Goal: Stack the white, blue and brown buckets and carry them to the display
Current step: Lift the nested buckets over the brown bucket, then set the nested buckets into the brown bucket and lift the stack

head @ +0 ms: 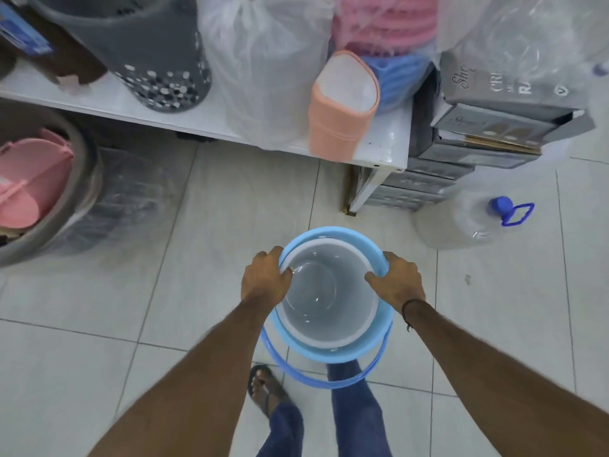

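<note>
A white bucket (329,301) sits nested inside a light blue bucket (333,352), held above the tiled floor in front of me. The blue bucket's darker blue handle (316,380) hangs down on the near side. My left hand (265,280) grips the stacked rims on the left, fingers curled inside the white bucket. My right hand (397,282) grips the rims on the right the same way. No brown bucket shows in this view.
A white shelf (392,146) ahead carries a grey dotted basket (158,61), a plastic bag (263,67) and a peach bin (342,107). Boxes (487,127) stand at right, a clear jug (468,216) lies on the floor, and a grey tub of pink items (36,192) sits at left.
</note>
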`<state>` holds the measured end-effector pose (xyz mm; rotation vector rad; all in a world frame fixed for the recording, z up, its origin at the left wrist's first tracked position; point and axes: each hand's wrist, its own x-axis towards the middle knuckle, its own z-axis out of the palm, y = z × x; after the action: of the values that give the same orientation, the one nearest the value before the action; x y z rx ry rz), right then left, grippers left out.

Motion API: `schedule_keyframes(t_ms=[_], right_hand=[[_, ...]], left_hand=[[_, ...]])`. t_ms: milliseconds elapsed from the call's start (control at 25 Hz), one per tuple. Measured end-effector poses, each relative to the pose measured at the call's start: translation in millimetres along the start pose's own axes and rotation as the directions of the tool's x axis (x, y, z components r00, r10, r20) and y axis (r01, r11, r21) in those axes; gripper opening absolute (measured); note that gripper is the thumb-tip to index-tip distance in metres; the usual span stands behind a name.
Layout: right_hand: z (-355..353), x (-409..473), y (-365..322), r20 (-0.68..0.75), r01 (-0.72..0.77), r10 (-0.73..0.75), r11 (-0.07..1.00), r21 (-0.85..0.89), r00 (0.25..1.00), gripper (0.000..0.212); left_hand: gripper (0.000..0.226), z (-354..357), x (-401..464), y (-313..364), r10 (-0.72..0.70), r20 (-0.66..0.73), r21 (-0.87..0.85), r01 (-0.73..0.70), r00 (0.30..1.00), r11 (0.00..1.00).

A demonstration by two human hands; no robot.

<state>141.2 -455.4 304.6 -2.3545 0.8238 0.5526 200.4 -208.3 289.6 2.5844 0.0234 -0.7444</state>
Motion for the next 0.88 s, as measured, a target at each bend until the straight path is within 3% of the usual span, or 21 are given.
schedule_keyframes(t_ms=[160,360,480,640,760,880], right_hand=[[47,102,37,0.053,0.065,-0.061,0.996,-0.064,0.997,0.035],[131,186,82,0.143,0.106,-0.086,0.984,-0.140,0.986,0.066],[167,209,94,0.172,0.113,-0.083,0.978,-0.174,0.982,0.072],[195,221,97,0.065,0.026,-0.016,0.987,-0.157,0.998,0.071],[203,223,105,0.086,-0.174,0.183,0.979,-0.107,0.979,0.078],[204,212,104,0.192,-0.315,0.312,0.949,-0.012,0.931,0.053]], left_hand=[[0.038,80,77,-7,-0.133,0.007,0.036,0.132,0.991,0.991],[0.050,176,141,-43,-0.303,0.042,0.093,0.298,0.952,0.950],[0.063,211,164,-64,-0.423,0.052,0.097,0.417,0.905,0.904],[0.063,230,190,-83,-0.383,0.018,0.210,0.371,0.924,0.905],[0.058,232,205,-93,-0.354,0.189,-0.050,0.370,0.916,0.928],[0.064,222,206,-101,-0.312,0.278,-0.177,0.368,0.909,0.913]])
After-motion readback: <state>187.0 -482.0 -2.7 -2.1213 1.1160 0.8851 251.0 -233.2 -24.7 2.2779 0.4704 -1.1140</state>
